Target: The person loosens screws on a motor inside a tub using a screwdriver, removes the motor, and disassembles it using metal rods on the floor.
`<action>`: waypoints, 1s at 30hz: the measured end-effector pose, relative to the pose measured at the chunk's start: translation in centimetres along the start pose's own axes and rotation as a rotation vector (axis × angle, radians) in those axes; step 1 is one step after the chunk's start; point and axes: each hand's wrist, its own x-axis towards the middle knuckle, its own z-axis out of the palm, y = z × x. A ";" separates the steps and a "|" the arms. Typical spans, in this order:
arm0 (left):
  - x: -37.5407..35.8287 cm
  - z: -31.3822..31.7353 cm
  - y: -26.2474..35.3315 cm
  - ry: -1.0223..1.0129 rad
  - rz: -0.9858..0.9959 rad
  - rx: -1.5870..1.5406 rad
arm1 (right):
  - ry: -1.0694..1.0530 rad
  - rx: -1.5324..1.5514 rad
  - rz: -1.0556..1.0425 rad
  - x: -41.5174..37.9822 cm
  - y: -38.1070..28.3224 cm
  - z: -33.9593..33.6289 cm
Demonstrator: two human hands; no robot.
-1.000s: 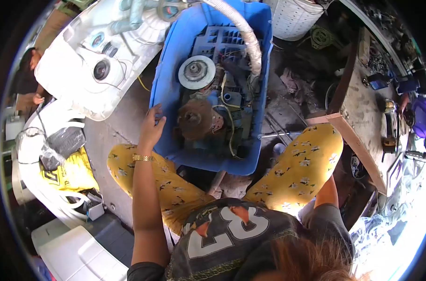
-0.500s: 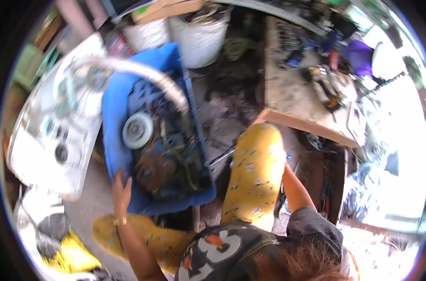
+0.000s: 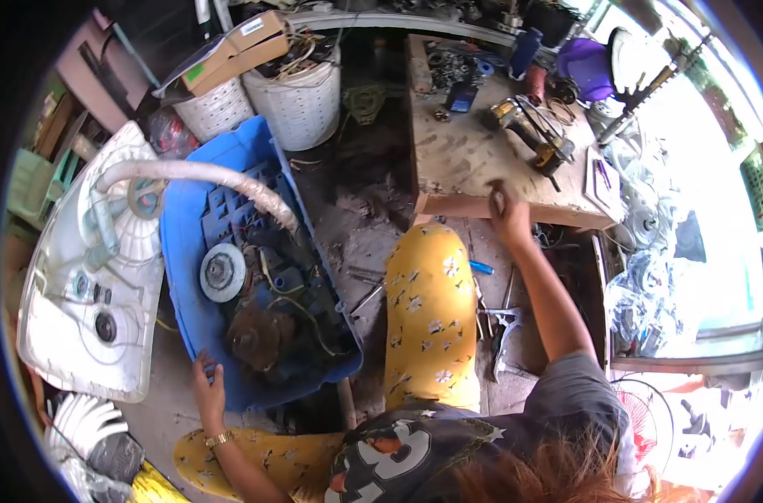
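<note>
My left hand (image 3: pixel 209 390) is at the near left corner of a blue plastic bin (image 3: pixel 176 277), fingers apart and loosely bent against its outer side. Inside the bin lie a round white pulley-like part (image 3: pixel 223 272), a rusty brown motor-like part (image 3: pixel 257 337), wires and other dark parts. At the front edge of a wooden table (image 3: pixel 457 168) is my right hand (image 3: pixel 509 218), its fingers curled together; whatever they hold is too small or hidden to name. Below it, beside my right knee, a blue-handled tool (image 3: pixel 480 267) lies on the floor.
A ribbed hose (image 3: pixel 205 172) arches from a white appliance panel (image 3: pixel 130 335) into the bin. On the table are a yellow-black power tool (image 3: pixel 532 134), a blue box (image 3: pixel 462 96) and a purple container (image 3: pixel 587 69). White baskets (image 3: pixel 302 109) stand behind. Metal tools (image 3: pixel 504 331) lie on the floor.
My right hand has moved from beside my right knee up to the table's front edge. My left hand stays by the bin's corner. The view has shifted and become sharper.
</note>
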 end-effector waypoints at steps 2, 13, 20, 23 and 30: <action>0.0 0.1 -1.0 0.020 -0.020 -0.046 | -0.010 -0.236 0.066 3.4 4.3 1.2; -1.9 -0.4 -0.2 -0.020 -0.083 0.120 | -0.240 0.632 0.425 0.3 0.1 2.7; -2.1 -1.0 -1.0 -0.029 -0.097 0.128 | -0.544 -0.167 0.369 -15.2 6.5 9.5; -2.1 -1.8 0.4 -0.037 -0.089 0.092 | -0.681 -0.385 0.495 -24.2 15.5 13.7; -1.4 -5.1 1.6 0.055 -0.053 -0.040 | -0.841 -0.649 0.512 -19.7 8.9 11.2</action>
